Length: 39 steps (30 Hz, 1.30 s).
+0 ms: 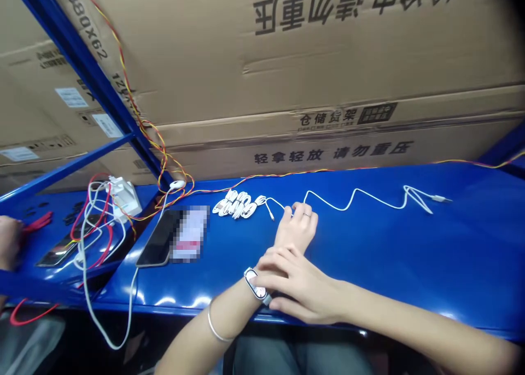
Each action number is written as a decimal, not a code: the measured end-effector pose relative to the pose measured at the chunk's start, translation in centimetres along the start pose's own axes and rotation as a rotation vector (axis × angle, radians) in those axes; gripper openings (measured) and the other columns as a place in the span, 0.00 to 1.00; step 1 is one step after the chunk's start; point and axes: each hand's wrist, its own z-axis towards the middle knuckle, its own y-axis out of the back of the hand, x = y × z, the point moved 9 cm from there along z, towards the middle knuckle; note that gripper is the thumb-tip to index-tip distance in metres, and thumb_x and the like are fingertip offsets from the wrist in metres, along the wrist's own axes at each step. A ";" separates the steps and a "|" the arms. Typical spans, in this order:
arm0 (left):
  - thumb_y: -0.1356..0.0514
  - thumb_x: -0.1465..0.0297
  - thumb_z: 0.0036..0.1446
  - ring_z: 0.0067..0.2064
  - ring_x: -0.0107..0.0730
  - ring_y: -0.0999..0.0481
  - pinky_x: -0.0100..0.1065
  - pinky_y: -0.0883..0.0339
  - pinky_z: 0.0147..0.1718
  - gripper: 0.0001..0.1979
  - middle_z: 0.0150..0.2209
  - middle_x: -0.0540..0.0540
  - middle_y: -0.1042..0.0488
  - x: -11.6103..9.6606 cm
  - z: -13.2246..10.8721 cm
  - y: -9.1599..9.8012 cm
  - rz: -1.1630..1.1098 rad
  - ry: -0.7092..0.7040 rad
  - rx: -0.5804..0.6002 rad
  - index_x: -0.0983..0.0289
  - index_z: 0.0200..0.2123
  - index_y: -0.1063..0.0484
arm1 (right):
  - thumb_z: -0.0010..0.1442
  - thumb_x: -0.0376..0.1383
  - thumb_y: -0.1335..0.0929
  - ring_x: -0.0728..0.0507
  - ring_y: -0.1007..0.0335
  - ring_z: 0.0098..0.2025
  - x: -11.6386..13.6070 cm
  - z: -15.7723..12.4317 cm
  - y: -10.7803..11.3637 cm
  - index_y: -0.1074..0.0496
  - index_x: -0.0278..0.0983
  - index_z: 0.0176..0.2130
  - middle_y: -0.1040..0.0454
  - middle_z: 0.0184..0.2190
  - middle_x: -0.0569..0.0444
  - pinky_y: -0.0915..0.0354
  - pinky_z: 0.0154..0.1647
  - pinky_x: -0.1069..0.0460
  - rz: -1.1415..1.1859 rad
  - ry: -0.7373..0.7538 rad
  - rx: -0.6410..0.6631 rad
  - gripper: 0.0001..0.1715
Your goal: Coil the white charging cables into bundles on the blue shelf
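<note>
My left hand [297, 226] rests knuckles-up on the blue table [389, 255], its fingers curled down over a long white cable [353, 195] that snakes off to the right. A ring shows on one finger. On the left wrist sit a smart band [255, 283] and a thin silver bracelet [215, 326]. My right hand [299, 293] reaches in from the right and lies across that wrist, with its fingers over the band and its thumb beneath, gripping it.
A row of coiled white cables [238, 204] lies left of my left hand. A dark phone [158, 238] and a blurred card [191, 234] lie nearer the left. A white charger [123, 197] with red and white leads and another person's hand [8, 244] are far left. Cardboard boxes [328, 63] stand behind.
</note>
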 end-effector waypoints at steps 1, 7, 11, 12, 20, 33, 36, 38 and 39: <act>0.54 0.79 0.59 0.49 0.39 0.34 0.39 0.38 0.43 0.15 0.48 0.59 0.31 -0.1 0.0 -0.1 -0.004 -0.006 0.013 0.64 0.43 0.31 | 0.64 0.42 0.41 0.41 0.45 0.51 0.0 0.0 0.0 0.39 0.38 0.56 0.36 0.48 0.45 0.47 0.49 0.44 0.001 -0.005 0.000 0.23; 0.54 0.79 0.60 0.49 0.39 0.35 0.40 0.40 0.44 0.15 0.48 0.60 0.31 -0.4 0.0 -0.4 -0.029 -0.026 0.039 0.65 0.42 0.30 | 0.64 0.44 0.41 0.42 0.43 0.48 -0.4 0.2 0.5 0.40 0.36 0.58 0.37 0.46 0.44 0.44 0.47 0.44 0.007 -0.063 -0.007 0.26; 0.54 0.79 0.59 0.50 0.39 0.35 0.40 0.40 0.44 0.15 0.48 0.59 0.31 0.1 0.0 -0.6 -0.043 0.011 0.038 0.64 0.42 0.30 | 0.65 0.42 0.42 0.44 0.42 0.44 -0.2 0.1 1.7 0.29 0.36 0.43 0.38 0.41 0.47 0.41 0.47 0.45 0.184 -0.038 -0.108 0.18; 0.54 0.79 0.59 0.50 0.40 0.35 0.40 0.40 0.44 0.15 0.48 0.59 0.31 0.2 0.0 -0.6 -0.045 0.016 0.036 0.64 0.42 0.30 | 0.65 0.41 0.43 0.44 0.41 0.43 -0.3 0.0 2.0 0.28 0.36 0.40 0.38 0.40 0.48 0.41 0.47 0.46 0.246 -0.048 -0.136 0.18; 0.54 0.79 0.59 0.49 0.40 0.35 0.40 0.40 0.44 0.14 0.47 0.59 0.31 -0.1 0.0 -0.6 -0.048 0.000 0.030 0.65 0.40 0.30 | 0.65 0.40 0.43 0.44 0.42 0.43 -0.6 0.0 1.8 0.29 0.36 0.46 0.39 0.40 0.47 0.39 0.47 0.46 0.234 -0.066 -0.143 0.19; 0.54 0.79 0.60 0.50 0.41 0.36 0.40 0.40 0.44 0.15 0.48 0.60 0.31 0.0 0.0 -0.7 -0.059 -0.024 0.072 0.65 0.42 0.30 | 0.64 0.37 0.40 0.45 0.41 0.43 -1.1 -0.1 1.8 0.30 0.36 0.47 0.38 0.41 0.47 0.38 0.48 0.46 0.293 -0.101 -0.153 0.16; 0.54 0.79 0.60 0.50 0.41 0.35 0.40 0.40 0.44 0.14 0.48 0.60 0.31 -0.1 0.0 -0.8 -0.064 -0.031 0.074 0.65 0.41 0.30 | 0.64 0.38 0.40 0.45 0.41 0.43 -1.1 -0.1 1.8 0.31 0.37 0.49 0.38 0.41 0.47 0.38 0.48 0.46 0.296 -0.108 -0.149 0.16; 0.54 0.79 0.59 0.49 0.40 0.35 0.39 0.40 0.44 0.14 0.47 0.60 0.31 -0.2 0.0 -0.7 -0.062 -0.030 0.061 0.65 0.41 0.30 | 0.64 0.38 0.40 0.45 0.41 0.43 -1.2 -0.1 1.7 0.31 0.37 0.49 0.37 0.41 0.47 0.38 0.48 0.47 0.293 -0.113 -0.151 0.16; 0.54 0.79 0.59 0.49 0.40 0.35 0.39 0.40 0.44 0.15 0.47 0.60 0.31 -0.2 0.0 -0.6 -0.060 -0.025 0.053 0.65 0.40 0.30 | 0.64 0.38 0.40 0.45 0.41 0.43 -1.2 -0.1 1.7 0.31 0.37 0.49 0.37 0.41 0.47 0.39 0.48 0.47 0.292 -0.117 -0.153 0.17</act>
